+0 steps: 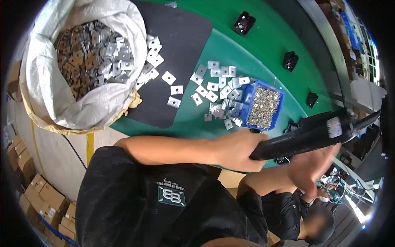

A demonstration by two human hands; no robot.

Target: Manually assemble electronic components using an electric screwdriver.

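Observation:
My left hand (238, 150) is closed around the lower end of a long black electric screwdriver (296, 140), which slants up to the right. Beneath the screwdriver is my right hand (314, 166), smeared by motion, with its thumb apart and fingers stretched out; part of it is hidden behind the tool. Past my left hand stands a blue bin (245, 108) full of small metal screws (263, 108). Square metal plates with a center hole (212, 86) lie scattered beside it. A small black part (256, 131) peeks out at the edge of my left hand.
A large white sack (135, 24) of metal plates (90, 55) stands at the left by a dark mat (177, 45). Black plastic parts (290, 61) sit spaced along the green table (263, 53). Cardboard boxes (45, 195) are at lower left; another person (284, 214) is at lower right.

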